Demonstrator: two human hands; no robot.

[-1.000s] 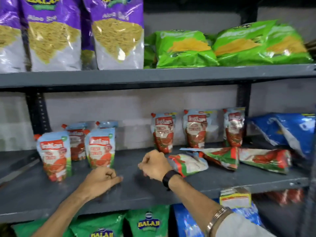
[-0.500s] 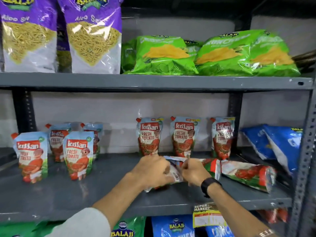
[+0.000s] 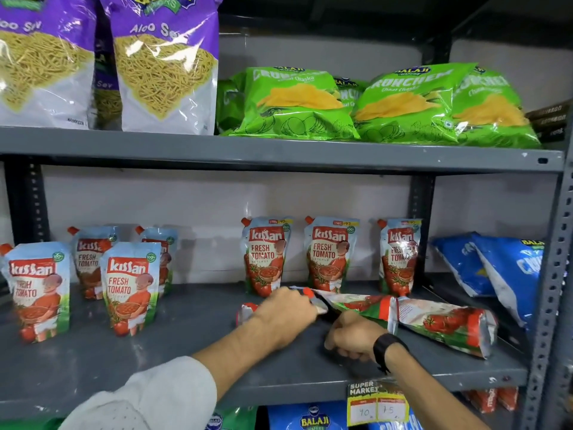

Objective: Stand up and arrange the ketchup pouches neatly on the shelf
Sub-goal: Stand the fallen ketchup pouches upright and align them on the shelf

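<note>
Several ketchup pouches stand upright at the left of the grey middle shelf (image 3: pixel 155 367), the nearest two being one at the far left (image 3: pixel 34 290) and one beside it (image 3: pixel 130 283). Three more stand along the back wall (image 3: pixel 266 256) (image 3: pixel 331 252) (image 3: pixel 400 256). Three pouches lie flat at the centre-right. My left hand (image 3: pixel 285 311) is closed over one lying pouch (image 3: pixel 245 313), mostly hidden, with fingertips at the red cap of the second lying pouch (image 3: pixel 356 302). My right hand (image 3: pixel 350 336) is a fist touching that pouch's front edge. The third lying pouch (image 3: pixel 443 324) is untouched.
Blue snack bags (image 3: pixel 502 268) lean at the shelf's right end beside the perforated upright (image 3: pixel 555 305). Purple sev bags (image 3: pixel 164 63) and green chip bags (image 3: pixel 294 103) fill the shelf above. A yellow price tag (image 3: pixel 376 405) hangs on the front lip, with more snack bags below.
My view has shifted right and closer. My left hand crossed from the left pouches to the lying pouches; the right hand drew back toward the shelf's front, now a fist.
</note>
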